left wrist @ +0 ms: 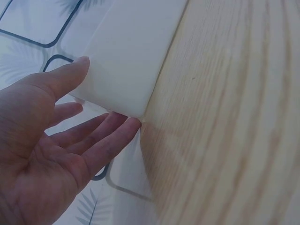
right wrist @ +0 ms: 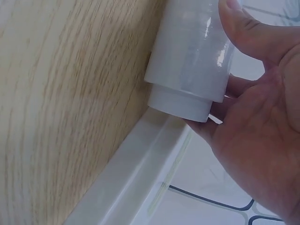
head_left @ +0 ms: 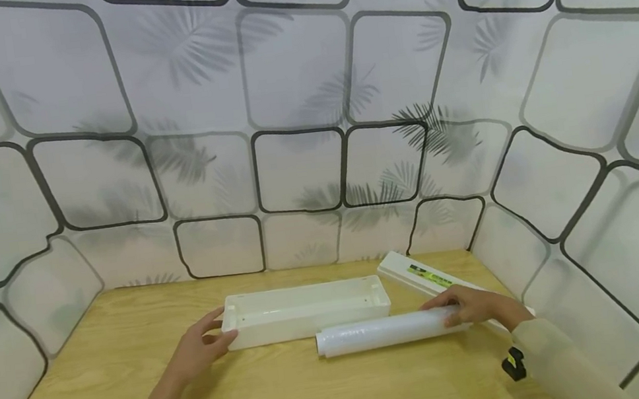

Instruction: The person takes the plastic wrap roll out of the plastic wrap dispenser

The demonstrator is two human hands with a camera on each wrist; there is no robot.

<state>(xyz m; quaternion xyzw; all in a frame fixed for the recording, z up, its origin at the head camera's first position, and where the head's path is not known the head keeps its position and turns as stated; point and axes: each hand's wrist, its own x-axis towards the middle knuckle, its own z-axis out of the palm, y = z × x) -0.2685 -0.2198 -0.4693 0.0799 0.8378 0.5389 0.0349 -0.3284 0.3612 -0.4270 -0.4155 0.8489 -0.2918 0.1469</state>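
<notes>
A long white open-topped plastic box (head_left: pixel 305 327) lies lengthwise on the table. My left hand (head_left: pixel 199 347) grips its left end, with the thumb at the front corner and fingers at the far side. In the left wrist view, the thumb and fingertips of that hand (left wrist: pixel 61 131) span the end of the box (left wrist: pixel 126 56). A roll of clear plastic wrap (head_left: pixel 384 332) lies in front of the box, its left end overlapping the box's front in view. My right hand (head_left: pixel 470 306) holds the roll near its right end; the white core end (right wrist: pixel 180 105) sticks out in the right wrist view.
Behind the right hand, a long white lid (head_left: pixel 409 273) with a green and yellow label lies slanted on the wood-grain table (head_left: pixel 284 397). Patterned walls (head_left: pixel 298 169) enclose the table at the back and both sides.
</notes>
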